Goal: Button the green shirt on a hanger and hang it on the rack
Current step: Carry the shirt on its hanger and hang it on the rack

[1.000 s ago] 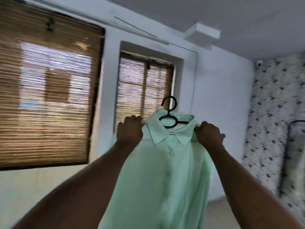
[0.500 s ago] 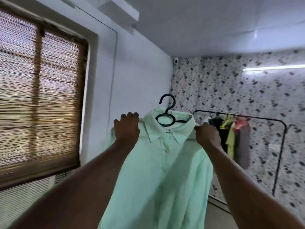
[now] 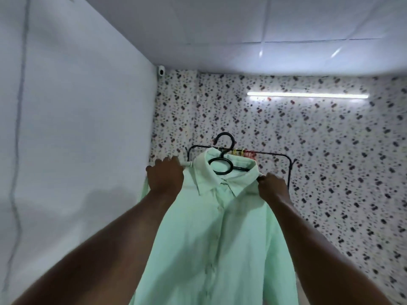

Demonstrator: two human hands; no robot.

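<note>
A pale green shirt [image 3: 218, 245], buttoned down its front, hangs on a black hanger [image 3: 222, 166] held up in front of me. My left hand [image 3: 165, 178] grips the shirt's left shoulder and my right hand [image 3: 273, 188] grips its right shoulder. The hanger's hook [image 3: 224, 139] stands free above the collar. Behind the shirt is a black clothes rack [image 3: 290, 170]; its top bar shows left and right of the collar, with several coloured hangers on it. The shirt hides most of the rack.
A plain white wall [image 3: 77, 128] runs along the left. The far wall [image 3: 330, 161] has speckled paper and a lit tube light [image 3: 308, 95]. A small camera [image 3: 161, 71] sits in the ceiling corner.
My view has swung right, away from the blinds, and now faces the rack head-on. The shirt now covers the clothes on the rack. Both hands keep their grip on the shoulders.
</note>
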